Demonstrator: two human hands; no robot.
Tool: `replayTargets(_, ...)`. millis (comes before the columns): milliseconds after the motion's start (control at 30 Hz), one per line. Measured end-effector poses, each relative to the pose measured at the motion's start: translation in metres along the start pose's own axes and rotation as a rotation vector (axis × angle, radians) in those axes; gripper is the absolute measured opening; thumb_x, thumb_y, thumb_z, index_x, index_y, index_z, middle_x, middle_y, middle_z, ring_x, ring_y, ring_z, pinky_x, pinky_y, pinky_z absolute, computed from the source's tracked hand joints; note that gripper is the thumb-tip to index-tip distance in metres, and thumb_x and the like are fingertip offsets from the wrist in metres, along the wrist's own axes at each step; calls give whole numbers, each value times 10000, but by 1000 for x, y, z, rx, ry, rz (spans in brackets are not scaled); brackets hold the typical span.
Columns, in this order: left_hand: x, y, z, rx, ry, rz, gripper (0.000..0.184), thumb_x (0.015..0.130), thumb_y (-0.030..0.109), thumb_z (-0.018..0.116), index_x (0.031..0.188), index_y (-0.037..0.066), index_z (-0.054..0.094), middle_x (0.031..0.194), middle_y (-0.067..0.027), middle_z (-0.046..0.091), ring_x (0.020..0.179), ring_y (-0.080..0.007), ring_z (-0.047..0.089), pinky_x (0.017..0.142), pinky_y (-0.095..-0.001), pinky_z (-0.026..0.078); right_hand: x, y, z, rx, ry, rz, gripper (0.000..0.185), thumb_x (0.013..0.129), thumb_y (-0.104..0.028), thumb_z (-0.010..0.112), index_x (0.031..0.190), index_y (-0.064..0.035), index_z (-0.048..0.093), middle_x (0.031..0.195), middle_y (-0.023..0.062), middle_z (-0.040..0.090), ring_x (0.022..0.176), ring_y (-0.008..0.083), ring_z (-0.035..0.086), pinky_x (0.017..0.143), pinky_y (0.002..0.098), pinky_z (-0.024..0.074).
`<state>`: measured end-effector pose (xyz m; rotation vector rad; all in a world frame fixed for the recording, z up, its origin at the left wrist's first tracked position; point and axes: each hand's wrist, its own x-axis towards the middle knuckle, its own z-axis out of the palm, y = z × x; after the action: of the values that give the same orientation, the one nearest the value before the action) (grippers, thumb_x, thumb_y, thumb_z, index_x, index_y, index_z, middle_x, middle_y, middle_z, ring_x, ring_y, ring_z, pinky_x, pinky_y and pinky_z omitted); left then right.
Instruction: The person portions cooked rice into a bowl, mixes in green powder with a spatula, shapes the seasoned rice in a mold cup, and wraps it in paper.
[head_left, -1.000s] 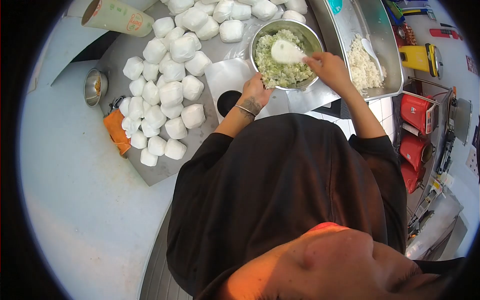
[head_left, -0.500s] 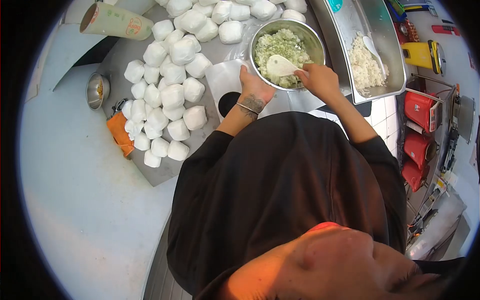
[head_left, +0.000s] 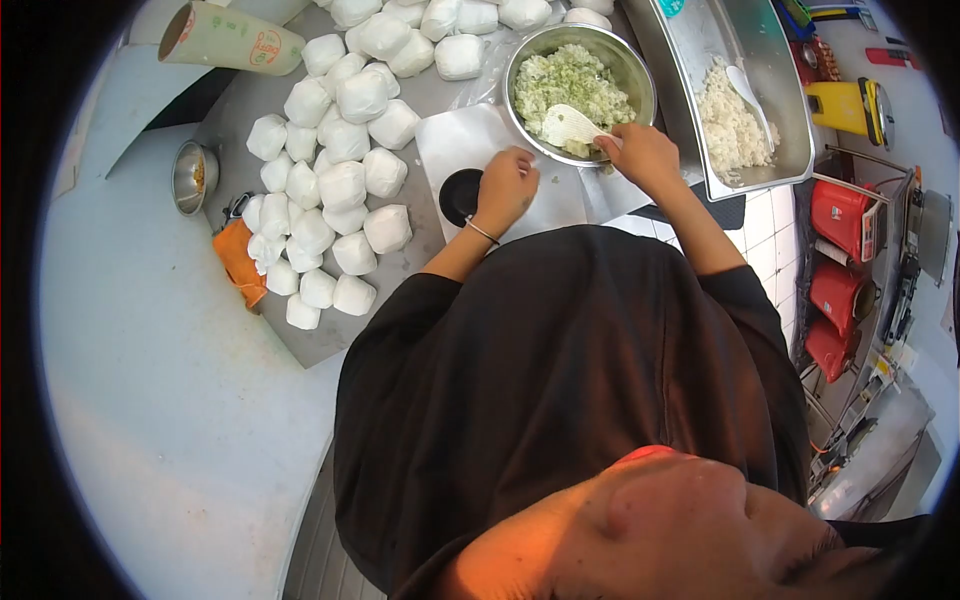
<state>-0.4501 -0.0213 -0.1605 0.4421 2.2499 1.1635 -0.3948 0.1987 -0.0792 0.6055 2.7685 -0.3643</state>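
Observation:
My right hand (head_left: 642,157) grips the handle of a white rice paddle (head_left: 573,125). The paddle's blade lies on rice mixed with green bits (head_left: 570,85) inside a round steel bowl (head_left: 648,95). Below and left of the bowl, my left hand (head_left: 508,187) is closed with curled fingers over white paper (head_left: 455,135). Whether anything is in those fingers is hidden. Right beside that hand sits a small round black dish or lid (head_left: 460,198) on the paper.
Many white paper-wrapped bundles (head_left: 343,186) cover the steel table to the left. At right stands a deep steel tray (head_left: 785,170) with white rice and a white spoon (head_left: 745,90). A small steel bowl (head_left: 190,180), an orange cloth (head_left: 238,262) and a paper cup (head_left: 230,40) lie farther left.
My left hand has come off the bowl's side, moved down over the paper and curled its fingers. The paddle has shifted slightly toward the bowl's near rim.

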Motion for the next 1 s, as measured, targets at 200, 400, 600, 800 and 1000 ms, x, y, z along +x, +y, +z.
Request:
replayTargets(200,-6,-11,23,356,-55,579,245,799,100,684,1045,96,684,995,-44,619,965,-249,603,775,-359,522,8,1,-55,-139,69,13,301,875,-378,614,910,-97,717,845,172,704,824,350,693,729,464,548)
replayTargets(400,-2,-14,37,600,-56,652,200,815,102,656,1012,94,695,986,-37,618,940,-233,597,744,-349,530,22,36,9,-193,93,-43,306,908,-398,587,898,-121,715,763,97,691,697,302,673,696,435,493)
replayTargets(600,1,-20,34,499,-70,664,151,826,100,649,964,95,711,894,-51,628,898,-242,604,726,-354,522,-48,36,18,90,465,-397,172,846,-263,672,885,-100,636,873,35,587,864,239,584,708,437,437)
replayTargets(800,-12,36,-7,246,60,720,138,807,93,714,944,79,711,839,-64,649,801,-256,620,710,-362,504,-58,48,92,190,382,-112,265,825,-255,668,975,-39,634,1037,88,613,991,281,564,831,465,459)
replayTargets(1000,30,77,-25,342,189,664,135,788,137,741,916,98,725,818,-44,670,781,-243,613,688,-347,481,-40,50,105,71,255,-146,250,838,-220,649,999,-29,666,1100,98,615,1039,293,548,824,442,460)
